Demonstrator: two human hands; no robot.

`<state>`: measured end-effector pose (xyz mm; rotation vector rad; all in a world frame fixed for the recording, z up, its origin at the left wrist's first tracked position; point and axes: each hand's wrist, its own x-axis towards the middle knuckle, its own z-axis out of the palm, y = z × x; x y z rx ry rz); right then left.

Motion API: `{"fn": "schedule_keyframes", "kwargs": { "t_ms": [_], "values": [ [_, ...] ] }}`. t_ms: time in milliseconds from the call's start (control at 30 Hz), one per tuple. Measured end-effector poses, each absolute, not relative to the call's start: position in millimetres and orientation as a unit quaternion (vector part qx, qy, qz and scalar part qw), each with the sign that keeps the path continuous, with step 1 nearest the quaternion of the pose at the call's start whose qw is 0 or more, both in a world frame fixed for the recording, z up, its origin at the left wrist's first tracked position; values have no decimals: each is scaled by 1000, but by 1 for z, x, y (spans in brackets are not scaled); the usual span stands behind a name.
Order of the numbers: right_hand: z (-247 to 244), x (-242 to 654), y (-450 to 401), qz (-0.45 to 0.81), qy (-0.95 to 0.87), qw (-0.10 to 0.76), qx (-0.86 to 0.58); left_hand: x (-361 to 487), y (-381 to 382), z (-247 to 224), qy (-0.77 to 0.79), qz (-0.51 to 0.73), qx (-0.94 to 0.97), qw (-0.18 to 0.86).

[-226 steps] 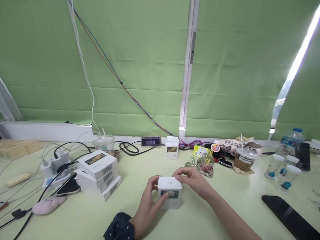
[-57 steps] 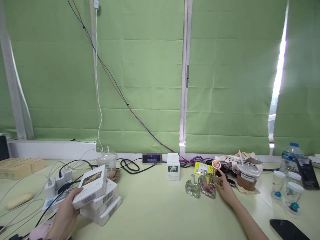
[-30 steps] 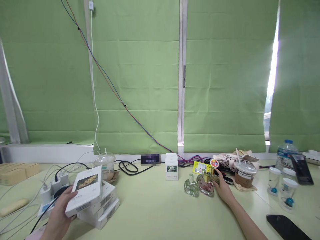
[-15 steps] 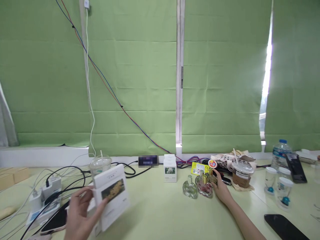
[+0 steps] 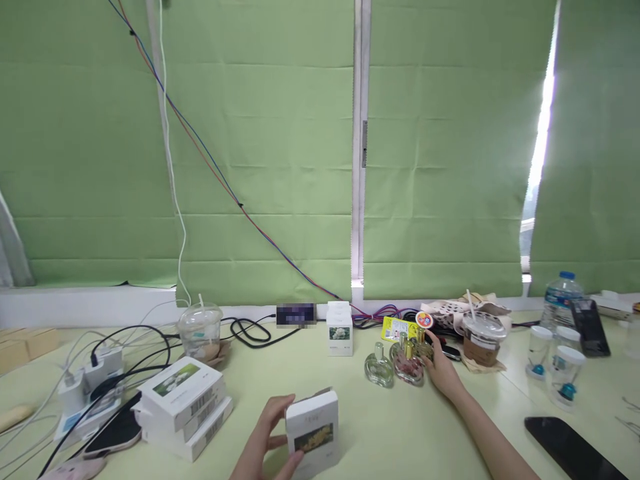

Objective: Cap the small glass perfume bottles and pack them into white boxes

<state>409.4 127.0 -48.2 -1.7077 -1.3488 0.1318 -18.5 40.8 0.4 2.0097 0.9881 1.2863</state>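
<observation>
My left hand (image 5: 273,443) grips a white box (image 5: 314,433) with a yellow-flower picture, held upright low in the middle of the view. My right hand (image 5: 440,365) reaches to the right edge of a group of glass perfume bottles (image 5: 407,367); its fingertips are at the rearmost bottle, partly hidden, and I cannot make out whether they hold it. A clear bottle (image 5: 379,368) stands at the group's left. Behind, a white box with a white-flower picture (image 5: 341,337) stands near the wall. Several similar white boxes (image 5: 183,393) lie stacked at the left.
Cables and a power strip (image 5: 85,407) lie at the left, beside a phone (image 5: 114,437). A plastic cup (image 5: 200,333) stands behind the stack. To the right are an iced drink (image 5: 483,340), lidded jars (image 5: 567,377), a water bottle (image 5: 563,300) and a black phone (image 5: 567,443).
My left hand has moved right with the yellow-flower box, away from the stack, which now shows fully. My right hand has stayed by the perfume bottles. The view has shifted slightly.
</observation>
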Motion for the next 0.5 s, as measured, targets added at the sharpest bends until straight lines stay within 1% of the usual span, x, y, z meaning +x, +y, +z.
{"fn": "schedule_keyframes", "kwargs": {
  "t_ms": [133,267,333,433,500],
  "values": [
    [-47,409,125,51,-555,459,-692,-12,40,1,335,512,767,194],
    [-45,408,124,47,-556,456,-693,-10,42,-1,327,487,808,48],
    [-43,407,123,46,-556,455,-694,-12,43,-1,299,475,827,-17],
    [-39,405,120,48,-558,447,-698,-16,45,1,256,453,849,-97],
    [-36,404,119,50,-559,435,-704,-18,45,4,246,434,857,-127]
  ]
}}
